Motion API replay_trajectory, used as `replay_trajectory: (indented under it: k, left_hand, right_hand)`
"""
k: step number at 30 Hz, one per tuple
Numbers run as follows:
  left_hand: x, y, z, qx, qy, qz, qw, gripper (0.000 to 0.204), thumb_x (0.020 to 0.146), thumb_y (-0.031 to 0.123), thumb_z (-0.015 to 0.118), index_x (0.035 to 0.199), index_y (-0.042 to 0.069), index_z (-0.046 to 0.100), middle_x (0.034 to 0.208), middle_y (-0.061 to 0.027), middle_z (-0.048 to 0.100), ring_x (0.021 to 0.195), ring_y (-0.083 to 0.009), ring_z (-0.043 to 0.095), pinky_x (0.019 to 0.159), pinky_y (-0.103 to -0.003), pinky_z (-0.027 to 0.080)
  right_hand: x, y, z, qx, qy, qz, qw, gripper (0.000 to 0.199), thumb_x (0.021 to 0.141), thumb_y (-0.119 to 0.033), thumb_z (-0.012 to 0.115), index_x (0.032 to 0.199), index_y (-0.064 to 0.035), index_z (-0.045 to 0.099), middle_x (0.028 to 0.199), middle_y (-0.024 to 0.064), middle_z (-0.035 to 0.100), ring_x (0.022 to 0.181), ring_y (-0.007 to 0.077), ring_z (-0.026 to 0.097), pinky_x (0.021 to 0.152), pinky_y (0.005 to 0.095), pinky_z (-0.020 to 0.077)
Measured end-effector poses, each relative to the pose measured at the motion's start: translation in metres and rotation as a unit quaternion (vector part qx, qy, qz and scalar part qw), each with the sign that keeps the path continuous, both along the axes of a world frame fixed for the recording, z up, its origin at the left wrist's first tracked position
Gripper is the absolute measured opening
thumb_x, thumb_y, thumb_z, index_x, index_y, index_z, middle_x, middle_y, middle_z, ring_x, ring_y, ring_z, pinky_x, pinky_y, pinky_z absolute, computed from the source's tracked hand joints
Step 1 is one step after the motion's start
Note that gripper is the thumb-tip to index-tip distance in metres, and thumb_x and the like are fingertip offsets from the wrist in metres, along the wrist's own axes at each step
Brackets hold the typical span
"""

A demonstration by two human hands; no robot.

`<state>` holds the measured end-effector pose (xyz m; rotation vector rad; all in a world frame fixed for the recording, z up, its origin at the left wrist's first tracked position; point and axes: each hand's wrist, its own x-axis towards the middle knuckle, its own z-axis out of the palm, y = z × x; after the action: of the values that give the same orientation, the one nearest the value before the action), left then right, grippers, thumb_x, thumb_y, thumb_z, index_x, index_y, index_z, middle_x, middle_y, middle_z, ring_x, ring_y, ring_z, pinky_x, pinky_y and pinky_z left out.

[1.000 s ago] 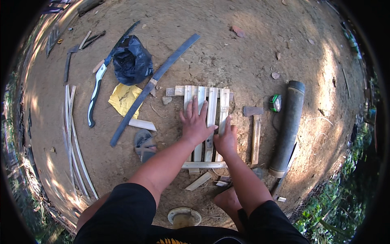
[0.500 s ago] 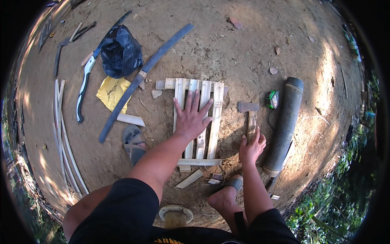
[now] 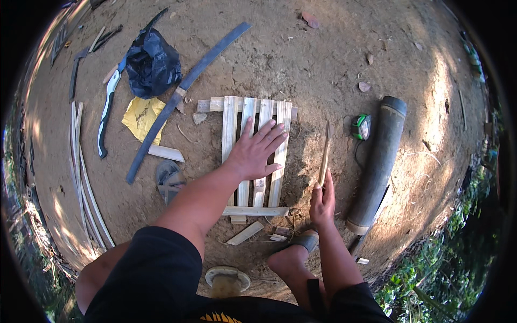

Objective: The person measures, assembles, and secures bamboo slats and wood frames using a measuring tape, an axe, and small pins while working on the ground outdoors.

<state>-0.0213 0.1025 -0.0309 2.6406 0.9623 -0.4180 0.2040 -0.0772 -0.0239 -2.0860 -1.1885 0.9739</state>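
A slatted wooden frame lies on bare ground in front of the person, four pale slats side by side with narrow gaps between them. Their far ends rest on an upper crosspiece, and a lower crosspiece runs across their near ends. The left hand is spread on the slats, palm down, fingers fanned toward the upper right and thumb held out; it presses flat and grips nothing. To the right of the frame, the right hand has its fingers and thumb curled around the near end of a wooden-handled tool, which points away from the person; its head is too narrow from this angle to make out. Below the frame lies a loose wood offcut, near the person's bare-heeled foot in a dark sandal. Right of the tool sit a green and black tape measure and, just beyond, a thick dark tube. To the left, a long dark strip slants past a crumpled yellow sheet, with a black plastic bag above the sheet. Farther left lie a white-and-black-handled saw and several thin pale strips.
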Motion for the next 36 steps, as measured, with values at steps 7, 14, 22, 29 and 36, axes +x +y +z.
replay_trajectory:
  k: [7, 14, 22, 29, 36]
  left_hand:
    - [0.007, 0.002, 0.001, -0.018, 0.006, -0.001, 1.0, 0.086, 0.098, 0.07, 0.039, 0.165, 0.019, 0.023, 0.174, -0.0019, 0.014, 0.161, -0.0219, 0.006, 0.125, -0.066, -0.001]
    - [0.002, 0.001, -0.004, 0.008, -0.025, 0.008, 1.0, 0.086, 0.097, 0.071, 0.042, 0.164, 0.019, 0.026, 0.173, -0.0022, 0.016, 0.161, -0.0223, 0.007, 0.125, -0.066, -0.001]
    - [0.003, 0.002, -0.001, -0.007, -0.019, 0.006, 1.0, 0.086, 0.096, 0.07, 0.045, 0.164, 0.019, 0.029, 0.173, -0.0027, 0.018, 0.16, -0.0231, 0.008, 0.125, -0.066, 0.001]
    - [-0.001, -0.001, -0.002, -0.009, -0.039, 0.012, 0.999, 0.088, 0.096, 0.071, 0.044, 0.165, 0.019, 0.025, 0.173, -0.0016, 0.016, 0.16, -0.0232, 0.008, 0.125, -0.065, 0.001]
    - [0.0, 0.002, -0.005, -0.011, -0.027, 0.006, 1.0, 0.088, 0.097, 0.073, 0.04, 0.165, 0.02, 0.022, 0.174, -0.0011, 0.015, 0.16, -0.0229, 0.008, 0.126, -0.065, 0.0]
  right_hand:
    - [-0.018, 0.056, 0.006, -0.027, 0.008, 0.029, 0.999, 0.05, 0.104, -0.011, 0.051, 0.151, 0.0012, 0.04, 0.109, 0.0253, 0.068, 0.094, 0.0384, 0.07, 0.082, 0.0467, 0.0553]
    - [-0.021, 0.085, 0.011, 0.141, -0.083, 0.079, 0.983, 0.049, 0.101, -0.009, 0.053, 0.147, 0.0068, 0.043, 0.125, 0.0337, 0.061, 0.111, 0.0484, 0.065, 0.093, 0.0499, 0.0533]
    - [-0.006, 0.102, 0.019, -0.01, -0.069, 0.135, 0.988, 0.05, 0.103, -0.014, 0.055, 0.15, -0.004, 0.043, 0.123, 0.0308, 0.063, 0.11, 0.0495, 0.064, 0.093, 0.0523, 0.0529]
    - [-0.013, 0.091, 0.047, 0.1, -0.143, 0.206, 0.963, 0.053, 0.099, -0.008, 0.059, 0.149, -0.003, 0.045, 0.113, 0.0266, 0.065, 0.093, 0.0449, 0.068, 0.075, 0.0495, 0.0562]
    - [0.005, 0.099, 0.037, -0.019, -0.2, 0.21, 0.957, 0.055, 0.1, -0.012, 0.059, 0.152, -0.0043, 0.042, 0.109, 0.0266, 0.065, 0.089, 0.0469, 0.066, 0.076, 0.0522, 0.0546]
